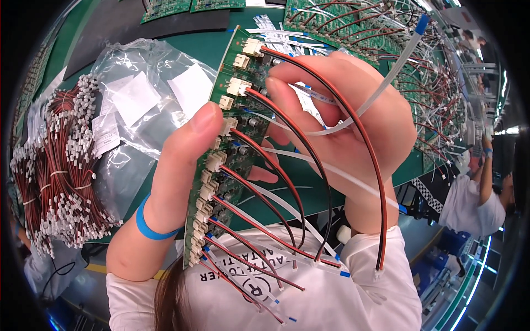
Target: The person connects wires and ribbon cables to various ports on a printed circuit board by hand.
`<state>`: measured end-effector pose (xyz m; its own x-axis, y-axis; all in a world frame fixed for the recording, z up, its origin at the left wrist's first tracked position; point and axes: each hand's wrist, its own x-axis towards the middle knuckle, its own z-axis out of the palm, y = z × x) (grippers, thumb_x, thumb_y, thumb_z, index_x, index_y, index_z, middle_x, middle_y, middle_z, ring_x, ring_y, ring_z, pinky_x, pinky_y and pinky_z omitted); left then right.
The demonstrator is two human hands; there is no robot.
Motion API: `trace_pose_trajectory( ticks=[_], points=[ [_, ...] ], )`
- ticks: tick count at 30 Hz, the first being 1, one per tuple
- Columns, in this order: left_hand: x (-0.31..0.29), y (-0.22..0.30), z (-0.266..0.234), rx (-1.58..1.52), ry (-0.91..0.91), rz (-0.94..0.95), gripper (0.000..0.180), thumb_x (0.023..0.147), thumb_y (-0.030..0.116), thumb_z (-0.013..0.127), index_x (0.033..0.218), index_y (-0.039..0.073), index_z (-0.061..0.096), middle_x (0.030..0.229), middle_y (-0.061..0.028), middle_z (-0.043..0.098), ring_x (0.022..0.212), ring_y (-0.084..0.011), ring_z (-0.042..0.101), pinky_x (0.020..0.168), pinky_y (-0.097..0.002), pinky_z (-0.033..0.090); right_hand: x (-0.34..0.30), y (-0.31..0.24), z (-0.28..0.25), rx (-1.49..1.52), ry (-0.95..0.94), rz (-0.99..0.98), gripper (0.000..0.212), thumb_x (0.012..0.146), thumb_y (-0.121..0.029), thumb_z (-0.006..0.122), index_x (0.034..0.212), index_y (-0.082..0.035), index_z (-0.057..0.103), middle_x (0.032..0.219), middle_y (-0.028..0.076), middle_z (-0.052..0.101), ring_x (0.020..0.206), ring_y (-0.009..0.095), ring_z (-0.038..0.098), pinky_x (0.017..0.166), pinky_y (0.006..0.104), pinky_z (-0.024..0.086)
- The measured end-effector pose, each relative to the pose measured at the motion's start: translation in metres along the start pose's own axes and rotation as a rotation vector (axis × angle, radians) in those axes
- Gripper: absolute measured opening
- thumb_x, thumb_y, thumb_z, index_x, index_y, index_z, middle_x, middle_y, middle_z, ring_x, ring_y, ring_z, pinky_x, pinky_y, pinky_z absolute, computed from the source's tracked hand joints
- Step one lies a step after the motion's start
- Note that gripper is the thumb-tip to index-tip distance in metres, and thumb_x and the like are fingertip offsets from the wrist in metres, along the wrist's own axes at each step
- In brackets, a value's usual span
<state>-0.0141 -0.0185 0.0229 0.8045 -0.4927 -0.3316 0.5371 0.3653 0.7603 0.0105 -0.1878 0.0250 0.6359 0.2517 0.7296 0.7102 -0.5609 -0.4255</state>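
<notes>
A long green circuit board [234,151] stands tilted on edge in front of me, a row of white connectors along its side. My left hand [185,146] grips it, thumb on the connector edge and fingertips showing behind. Red-and-black wire leads [361,124] arc from several connectors, their free ends hanging over my shirt. My right hand [367,102] is closed beside the board's upper part, thumb and index finger pinching a white flat ribbon cable [314,94]; its end at the board is hidden. Another flat cable [395,71] with a blue tip curves up across that hand.
Bundles of red-and-black leads [69,160] with white plugs lie on the left, beside a clear plastic bag [132,149] with paper slips. Loose flat cables [273,33] lie behind the board. Wired boards [331,22] fill the far right. A person [475,198] is farther right.
</notes>
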Motion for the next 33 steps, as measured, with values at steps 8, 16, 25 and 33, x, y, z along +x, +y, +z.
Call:
trace_pose_trajectory(
  ticks=[8,16,25,33],
  points=[
    [-0.001,-0.002,-0.001,0.037,0.029,-0.012,0.062,0.087,0.053,0.043,0.116,-0.001,0.050,0.101,-0.0119,0.058,0.089,-0.0196,0.058,0.079,-0.0330,0.050,-0.002,0.001,-0.003,-0.042,-0.045,-0.010,0.015,0.067,0.001,0.075,0.079,-0.001,0.067,0.067,0.005,0.061,0.054,0.014,0.052,0.046,0.0236,0.038],
    [-0.005,-0.008,-0.012,-0.147,-0.072,0.037,0.060,0.089,0.052,0.040,0.116,-0.001,0.051,0.102,-0.0110,0.058,0.090,-0.0194,0.058,0.081,-0.0332,0.049,0.001,-0.007,-0.004,0.015,-0.007,0.031,0.015,0.065,0.002,0.076,0.078,0.000,0.068,0.059,0.004,0.056,0.048,0.012,0.048,0.042,0.0228,0.034],
    [-0.005,-0.006,-0.011,-0.124,-0.079,-0.004,0.059,0.090,0.051,0.040,0.116,-0.001,0.050,0.103,-0.0109,0.058,0.092,-0.0188,0.057,0.082,-0.0324,0.048,0.001,-0.003,-0.003,-0.004,0.045,-0.056,0.019,0.062,0.002,0.079,0.078,0.001,0.069,0.053,0.003,0.051,0.045,0.010,0.044,0.040,0.0237,0.029],
    [-0.003,-0.008,-0.010,-0.119,-0.079,-0.006,0.060,0.089,0.052,0.041,0.117,0.000,0.049,0.104,-0.0103,0.056,0.094,-0.0170,0.056,0.083,-0.0316,0.047,-0.001,0.001,0.000,0.030,0.041,-0.048,0.016,0.063,0.001,0.078,0.076,0.000,0.068,0.057,0.005,0.056,0.047,0.013,0.050,0.042,0.0242,0.034]
  ],
)
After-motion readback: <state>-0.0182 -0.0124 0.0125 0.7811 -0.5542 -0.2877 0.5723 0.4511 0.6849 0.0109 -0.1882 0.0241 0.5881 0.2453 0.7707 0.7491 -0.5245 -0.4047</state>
